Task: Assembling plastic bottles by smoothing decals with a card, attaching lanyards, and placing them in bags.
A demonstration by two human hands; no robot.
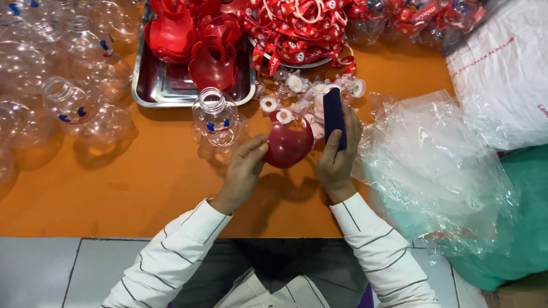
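Observation:
My left hand (242,171) grips the left edge of a dark red, rounded plastic shell (287,145) held above the orange table (142,188). A small white cap (284,116) sits at the top of the shell. My right hand (337,157) holds an upright dark blue flat piece (334,117) between thumb and fingers and also touches the shell's right side. A clear bear-shaped plastic bottle (216,122) with blue eyes stands just left of the shell.
A metal tray (165,85) with several red shells sits behind. Red printed ribbons (297,31) and white caps (319,91) lie at the back. Clear bottles (68,74) crowd the left. Crumpled clear plastic bags (434,165) fill the right.

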